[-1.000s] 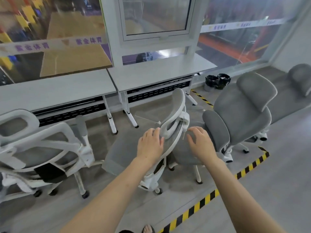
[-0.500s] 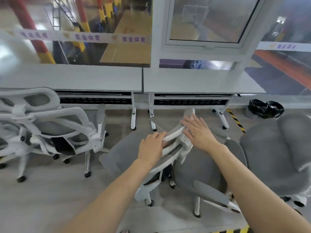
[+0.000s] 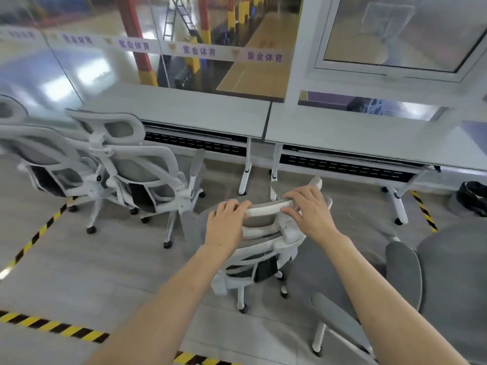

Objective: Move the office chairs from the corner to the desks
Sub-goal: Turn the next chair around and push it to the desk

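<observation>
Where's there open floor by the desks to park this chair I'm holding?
Free: the floor ahead of the held chair, under the right desk between its legs. Crowded: left, two parked chairs fill the left desk front; right, a grey chair.

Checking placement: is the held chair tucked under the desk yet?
Not tucked. Held chair stands short of the desk, bare floor between.

Ahead of you, a glass wall [image 3: 79,64] carries a white band [image 3: 200,51] with purple characters. Through it you see red posts [image 3: 134,40], a ladder [image 3: 174,19] and a wooden court floor [image 3: 255,67]. A white-framed window [image 3: 395,38] sits upper right. Yellow-black tape [image 3: 34,238] marks the floor. At the right edge, black bins [image 3: 473,197] stand by the wall.
</observation>
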A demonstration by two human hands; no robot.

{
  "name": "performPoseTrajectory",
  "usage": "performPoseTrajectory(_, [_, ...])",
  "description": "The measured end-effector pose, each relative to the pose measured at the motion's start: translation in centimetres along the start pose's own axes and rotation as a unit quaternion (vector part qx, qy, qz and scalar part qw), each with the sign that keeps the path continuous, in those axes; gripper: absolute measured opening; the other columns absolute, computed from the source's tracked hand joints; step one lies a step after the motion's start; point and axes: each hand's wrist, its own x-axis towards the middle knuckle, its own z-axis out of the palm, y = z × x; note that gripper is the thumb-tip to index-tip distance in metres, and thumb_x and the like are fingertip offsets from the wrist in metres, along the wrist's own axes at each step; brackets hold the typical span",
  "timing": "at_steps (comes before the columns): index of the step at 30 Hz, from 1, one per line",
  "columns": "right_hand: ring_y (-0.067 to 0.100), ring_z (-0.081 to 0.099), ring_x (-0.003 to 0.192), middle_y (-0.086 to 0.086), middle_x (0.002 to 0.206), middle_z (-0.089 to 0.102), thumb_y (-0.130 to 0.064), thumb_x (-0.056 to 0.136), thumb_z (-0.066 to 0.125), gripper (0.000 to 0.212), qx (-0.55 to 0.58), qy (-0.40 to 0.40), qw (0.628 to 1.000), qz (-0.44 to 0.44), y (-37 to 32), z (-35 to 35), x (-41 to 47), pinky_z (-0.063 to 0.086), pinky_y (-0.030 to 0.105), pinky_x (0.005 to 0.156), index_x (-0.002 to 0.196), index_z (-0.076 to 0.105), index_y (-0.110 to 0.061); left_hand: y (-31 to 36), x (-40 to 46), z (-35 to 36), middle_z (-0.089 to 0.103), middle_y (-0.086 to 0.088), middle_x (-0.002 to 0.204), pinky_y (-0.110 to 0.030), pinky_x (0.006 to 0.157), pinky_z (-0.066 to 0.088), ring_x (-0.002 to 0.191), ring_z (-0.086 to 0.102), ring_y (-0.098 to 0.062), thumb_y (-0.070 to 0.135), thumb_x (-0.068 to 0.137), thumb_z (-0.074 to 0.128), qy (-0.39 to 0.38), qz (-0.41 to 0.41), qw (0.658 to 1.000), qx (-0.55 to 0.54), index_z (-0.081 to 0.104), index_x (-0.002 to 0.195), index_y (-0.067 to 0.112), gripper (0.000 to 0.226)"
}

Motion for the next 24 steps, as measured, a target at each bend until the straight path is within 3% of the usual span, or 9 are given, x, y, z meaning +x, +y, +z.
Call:
performPoseTrajectory(8, [0.019, 0.046, 0.106, -0.011, 0.104, 0.052, -0.064, 0.093, 0.057, 0.038, -0.013, 0.018, 1.000, 0.012, -6.8, 3.2, 1.3, 0.034, 0.038, 0.105, 0.113, 0.067, -0.033, -6.5, -0.6, -2.0, 0.044, 0.013, 0.144, -0.039, 0.098, 0.038, 0.129, 0.046, -0.018, 0.002, 0.101, 0.048, 0.015, -0.033, 0.999, -0.013, 0.042, 0.138, 0.035, 0.050])
performPoseTrajectory(11, [0.015, 0.048, 0.105, -0.013, 0.108, 0.054, -0.062, 0.097, 0.055, 0.038, -0.009, 0.001, 1.000, -0.011, -8.1, 4.1, 1.6, 0.036, 0.036, 0.105, 0.120, 0.065, -0.034, -9.1, -0.8, -2.3, 0.031, 0.009, 0.162, -0.044, 0.099, 0.044, 0.135, 0.045, -0.023, 0.003, 0.104, 0.043, 0.009, -0.056, 0.998, -0.032, 0.035, 0.142, 0.036, 0.051])
performPoseTrajectory(13, [0.014, 0.051, 0.112, -0.013, 0.115, 0.056, -0.059, 0.100, 0.052, 0.040, -0.019, -0.004, 1.000, -0.024, -8.0, 4.6, 1.1, 0.032, 0.038, 0.112, 0.128, 0.061, -0.033, -10.5, -0.9, -2.4, 0.022, 0.006, 0.168, -0.047, 0.098, 0.047, 0.137, 0.045, -0.027, -0.001, 0.102, 0.039, 0.005, -0.074, 0.995, -0.068, 0.030, 0.146, 0.037, 0.059])
performPoseTrajectory(18, [0.017, 0.050, 0.119, -0.010, 0.119, 0.056, -0.060, 0.098, 0.046, 0.045, -0.027, 0.021, 0.999, 0.011, -7.8, 5.5, 0.3, 0.018, 0.041, 0.123, 0.129, 0.059, -0.030, -12.5, -0.9, -3.1, 0.006, 0.010, 0.172, -0.051, 0.103, 0.042, 0.150, 0.032, -0.025, 0.020, 0.111, 0.034, 0.009, -0.082, 0.987, -0.135, 0.023, 0.161, 0.033, 0.053])
performPoseTrajectory(21, [0.020, 0.047, 0.124, -0.008, 0.126, 0.051, -0.060, 0.097, 0.050, 0.048, 0.010, 0.030, 0.999, 0.027, -8.0, 6.1, 0.4, 0.024, 0.036, 0.119, 0.132, 0.057, -0.028, -13.9, -0.4, -2.7, 0.002, 0.011, 0.173, -0.048, 0.098, 0.051, 0.151, 0.033, -0.028, 0.023, 0.109, 0.039, 0.024, -0.073, 0.986, -0.150, 0.019, 0.161, 0.034, 0.057])
performPoseTrajectory(24, [0.020, 0.033, 0.142, -0.001, 0.147, 0.041, -0.055, 0.095, 0.061, 0.062, 0.056, 0.041, 0.994, 0.079, -8.2, 6.7, -0.3, 0.029, 0.038, 0.120, 0.147, 0.045, -0.026, -15.1, 0.0, -2.3, 0.001, 0.014, 0.172, -0.047, 0.094, 0.055, 0.149, 0.035, -0.027, 0.030, 0.108, 0.043, 0.032, -0.051, 0.986, -0.156, 0.012, 0.162, 0.037, 0.062])
